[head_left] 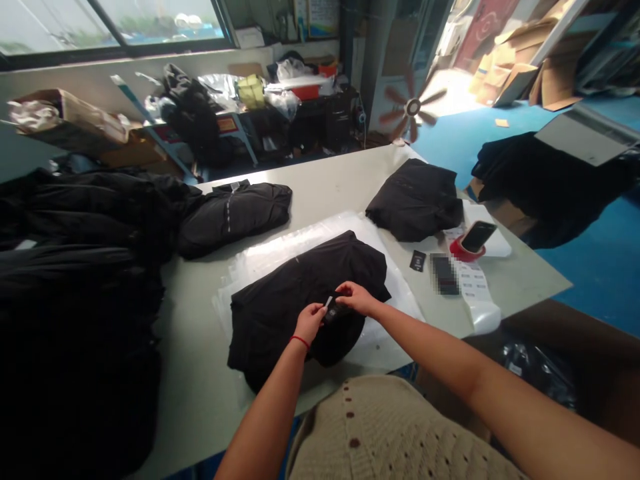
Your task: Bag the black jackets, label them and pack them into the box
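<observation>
so the step in hand looks to be fiddling with a small dark tag (332,311) on the black garment (280,293), right at the fingertips. left hand (310,321) seems to have thumb and finger clamped on the tag's left edge, with a little pale strip (328,301) poking up beside them. right hand (356,299) has its fingers curled in at the other side, thumb near index, but i can't tell if they're actually gripping or just steadying.

imo the next move calls for fingertip finesse, not force: one side holding the tag steady, the other doing the fine work, without rumpling the cloth under it.

pose-wise, left forearm comes up steeply from below the fingers, red band (300,341) at the wrist. right forearm slants in from lower right, wrist a bit bent, knuckles up. both hands are low over the garment, nearly meeting.

garment lies right under the fingers, on clear plastic (400,288) on the table (200,373). a black card (418,261) sits off to the right of the fingers, a big black pile (75,300) well off to their left.
</observation>
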Available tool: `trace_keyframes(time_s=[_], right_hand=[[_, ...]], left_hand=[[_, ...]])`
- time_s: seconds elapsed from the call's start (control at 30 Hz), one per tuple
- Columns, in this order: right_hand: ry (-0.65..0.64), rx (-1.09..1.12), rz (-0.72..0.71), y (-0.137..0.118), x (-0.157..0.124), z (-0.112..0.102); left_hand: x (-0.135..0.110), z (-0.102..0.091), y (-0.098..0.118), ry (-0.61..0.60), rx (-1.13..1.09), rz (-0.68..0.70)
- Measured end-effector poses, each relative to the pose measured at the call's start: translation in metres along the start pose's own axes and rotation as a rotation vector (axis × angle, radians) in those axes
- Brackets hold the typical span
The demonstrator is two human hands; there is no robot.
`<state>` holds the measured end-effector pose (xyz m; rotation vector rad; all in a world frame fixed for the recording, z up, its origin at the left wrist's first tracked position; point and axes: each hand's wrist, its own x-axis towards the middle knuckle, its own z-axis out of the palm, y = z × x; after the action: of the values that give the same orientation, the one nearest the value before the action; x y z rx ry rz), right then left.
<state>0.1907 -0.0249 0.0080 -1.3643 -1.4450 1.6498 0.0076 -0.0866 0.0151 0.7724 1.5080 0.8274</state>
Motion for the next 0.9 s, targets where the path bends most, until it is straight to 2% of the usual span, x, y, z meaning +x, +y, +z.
trace_keyframes(time_s=[0.1, 0.17, 0.33, 0.43, 0.53, 0.7, 0.8, 0.9], right_hand=[[-0.001, 0.04, 0.102, 0.01, 0.0, 0.009], [-0.037, 0.079, 0.116, 0.015, -0.005, 0.01], [-0.081, 0.113, 0.004, 0.015, -0.018, 0.002], [-0.09, 0.063, -0.094, 0.006, -0.019, 0.002], [-0.071, -0.037, -0.153, -0.005, -0.008, 0.008], [0.043, -0.274, -0.141, -0.015, 0.019, 0.022], [0.048, -0.468, -0.05, -0.014, 0.025, 0.027], [-0.002, -0.577, 0.073, -0.011, 0.024, 0.033]], left_hand=[[-0.005, -0.007, -0.001, 0.127, -0.239, -0.137], [-0.009, -0.012, -0.002, 0.16, -0.334, -0.2], [-0.013, -0.018, -0.005, 0.159, -0.397, -0.259], [-0.01, -0.015, -0.006, 0.163, -0.288, -0.237], [-0.009, -0.013, -0.004, 0.173, -0.047, -0.149], [-0.021, -0.009, 0.0, 0.132, 0.855, 0.195], [-0.029, -0.004, -0.006, 0.077, 1.182, 0.216], [-0.029, -0.001, -0.011, 0.074, 1.284, 0.214]])
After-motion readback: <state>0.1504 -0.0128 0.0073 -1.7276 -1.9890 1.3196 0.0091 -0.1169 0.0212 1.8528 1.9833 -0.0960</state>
